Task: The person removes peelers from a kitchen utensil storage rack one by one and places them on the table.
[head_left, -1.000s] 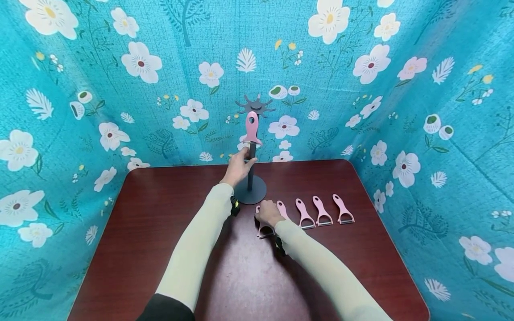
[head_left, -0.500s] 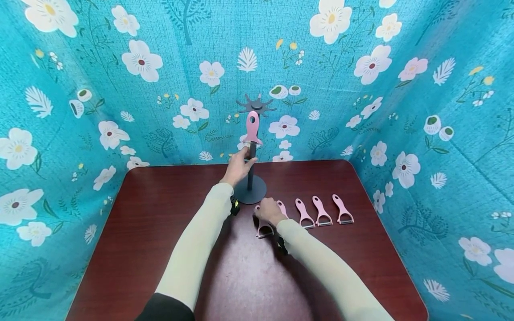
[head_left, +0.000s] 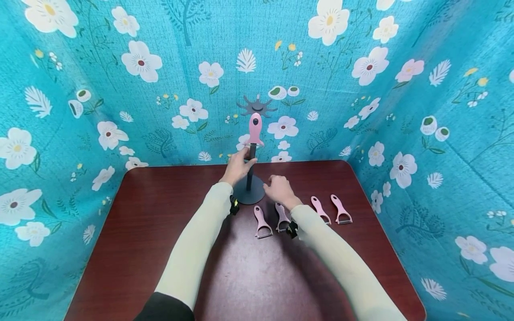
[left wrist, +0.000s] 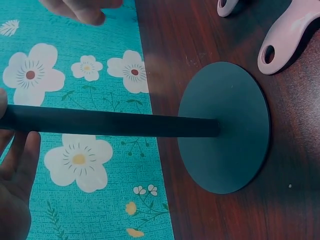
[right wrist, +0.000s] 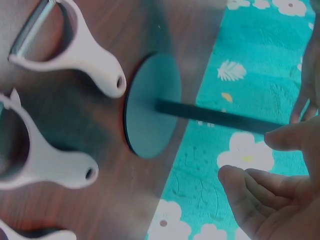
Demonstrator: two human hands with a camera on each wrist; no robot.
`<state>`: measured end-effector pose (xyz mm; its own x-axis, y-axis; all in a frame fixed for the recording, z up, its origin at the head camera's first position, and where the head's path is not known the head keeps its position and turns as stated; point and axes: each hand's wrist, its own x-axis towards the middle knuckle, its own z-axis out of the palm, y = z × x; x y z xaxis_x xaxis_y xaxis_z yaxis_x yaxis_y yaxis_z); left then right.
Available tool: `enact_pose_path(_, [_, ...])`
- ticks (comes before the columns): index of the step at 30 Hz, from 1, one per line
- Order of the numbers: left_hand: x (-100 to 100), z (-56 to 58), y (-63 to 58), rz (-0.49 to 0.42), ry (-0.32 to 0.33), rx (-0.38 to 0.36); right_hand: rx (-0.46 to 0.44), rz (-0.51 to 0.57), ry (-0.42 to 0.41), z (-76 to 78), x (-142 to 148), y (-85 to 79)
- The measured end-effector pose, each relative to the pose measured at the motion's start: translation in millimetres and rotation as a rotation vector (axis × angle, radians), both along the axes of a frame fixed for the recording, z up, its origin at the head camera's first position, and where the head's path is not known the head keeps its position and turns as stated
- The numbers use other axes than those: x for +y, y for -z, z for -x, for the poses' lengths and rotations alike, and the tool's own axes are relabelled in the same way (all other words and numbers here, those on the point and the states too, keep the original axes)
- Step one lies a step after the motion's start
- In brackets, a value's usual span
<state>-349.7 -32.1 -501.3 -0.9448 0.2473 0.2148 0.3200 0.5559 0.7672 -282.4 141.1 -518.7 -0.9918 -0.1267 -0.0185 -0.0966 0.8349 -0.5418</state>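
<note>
A dark grey stand with a round base (head_left: 245,194), a thin pole (left wrist: 110,122) and a hooked top (head_left: 257,107) rises near the table's back edge. A pink Y-shaped peeler (head_left: 255,129) hangs from its front. My left hand (head_left: 237,169) grips the pole below that peeler. My right hand (head_left: 279,191) is raised beside the base, with nothing between its thumb and bent fingers. Below it on the table lie a pink peeler (head_left: 263,222) and a second peeler (head_left: 282,217), the latter close to my right wrist.
Two more peelers lie to the right, a nearer peeler (head_left: 320,209) partly behind my right sleeve and a farther peeler (head_left: 340,209). The dark red table (head_left: 160,223) backs onto a blue flowered curtain (head_left: 160,111), which also hangs along both sides.
My right hand has lifted off the leftmost peeler on the table and moved up and right. The hanging peeler has swung slightly right. My left hand stays on the pole.
</note>
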Motion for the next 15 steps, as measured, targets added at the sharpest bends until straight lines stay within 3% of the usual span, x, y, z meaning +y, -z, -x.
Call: enact_pose_path(15, [1.5, -0.9, -0.2, 0.041, -0.020, 0.022, -0.006, -0.012, 0.097, 8.6, 31.1, -17.4])
